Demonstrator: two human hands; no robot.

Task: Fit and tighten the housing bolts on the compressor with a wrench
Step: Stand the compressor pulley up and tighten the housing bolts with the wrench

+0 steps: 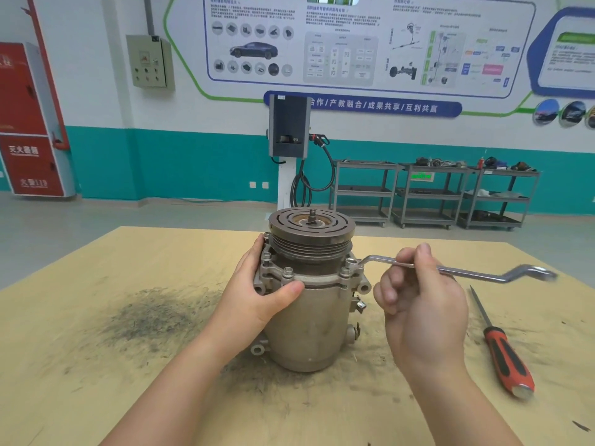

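1. Two hands work on the compressor (309,304), upright at table (96,317) centre.
2. Left hand (257,291) grips its 9 o'clock side.
3. Right hand (421,304) pinches the wrench (467,272), its ring end on a 3 o'clock bolt (351,262).

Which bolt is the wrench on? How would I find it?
Find the grey compressor standing on the wooden table. Bolts stick up around its flange under the pulley. It is the right-side bolt, the only one capped by the wrench ring.
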